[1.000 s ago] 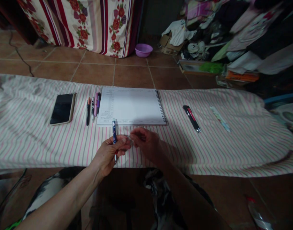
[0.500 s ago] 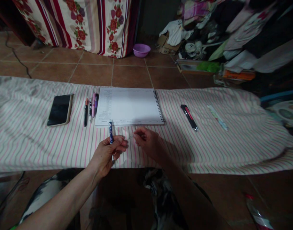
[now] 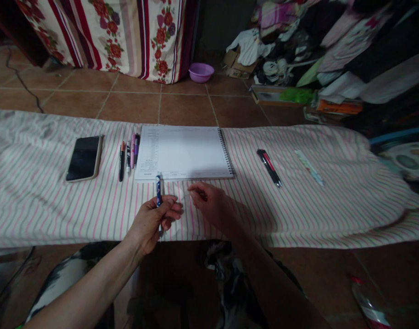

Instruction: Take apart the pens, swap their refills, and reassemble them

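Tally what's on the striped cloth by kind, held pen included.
Phone: 1
Notebook: 1
Pens: 7 (four left of notebook, blue pen in left hand, seemingly two at right)
Pale strip: 1
Total: 10

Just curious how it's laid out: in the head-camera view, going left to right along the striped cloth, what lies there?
Black smartphone → cluster of dark and pink pens → white spiral-bound notebook → black-and-red pen → pale narrow flat strip

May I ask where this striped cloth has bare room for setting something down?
Bare: between notebook and black-red pen; left of the phone. Crowded: the pen row, and where the left hand holds the blue pen.
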Demonstrator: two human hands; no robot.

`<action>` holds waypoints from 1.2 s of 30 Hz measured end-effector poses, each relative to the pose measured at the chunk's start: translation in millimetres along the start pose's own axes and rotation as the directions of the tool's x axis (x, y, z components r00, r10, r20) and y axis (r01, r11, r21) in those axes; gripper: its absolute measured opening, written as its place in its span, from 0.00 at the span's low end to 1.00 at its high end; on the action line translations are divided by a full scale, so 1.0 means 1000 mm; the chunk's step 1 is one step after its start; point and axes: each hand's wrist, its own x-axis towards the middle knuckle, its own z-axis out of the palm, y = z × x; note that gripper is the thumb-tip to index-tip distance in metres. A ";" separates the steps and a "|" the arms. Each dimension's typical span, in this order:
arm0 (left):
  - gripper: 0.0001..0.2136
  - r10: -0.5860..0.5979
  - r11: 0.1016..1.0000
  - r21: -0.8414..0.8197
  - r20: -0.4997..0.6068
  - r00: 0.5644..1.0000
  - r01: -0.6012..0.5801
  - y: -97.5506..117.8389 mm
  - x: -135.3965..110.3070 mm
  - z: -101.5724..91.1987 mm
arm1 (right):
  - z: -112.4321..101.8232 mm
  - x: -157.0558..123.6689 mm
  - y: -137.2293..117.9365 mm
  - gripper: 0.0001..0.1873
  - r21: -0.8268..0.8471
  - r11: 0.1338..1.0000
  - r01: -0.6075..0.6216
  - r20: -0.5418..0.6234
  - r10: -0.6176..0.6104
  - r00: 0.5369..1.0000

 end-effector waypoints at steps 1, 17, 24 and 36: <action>0.02 0.003 1.000 0.004 -0.002 1.000 -0.003 0.000 0.000 0.000 | 0.000 0.000 0.000 0.08 -0.008 1.000 0.009 0.001 -0.009 1.000; 0.04 -0.013 1.000 0.010 -0.007 1.000 0.013 0.001 0.000 0.001 | 0.005 0.000 0.003 0.09 -0.153 0.979 0.136 0.090 -0.124 0.988; 0.04 -0.012 1.000 -0.006 0.010 1.000 0.012 0.002 0.002 0.000 | 0.012 0.001 0.008 0.06 -0.233 0.958 0.170 0.126 -0.143 0.982; 0.06 0.029 1.000 -0.006 0.070 0.997 -0.029 -0.002 0.001 -0.002 | 0.013 0.007 0.011 0.07 0.298 0.950 -0.089 0.204 0.027 0.979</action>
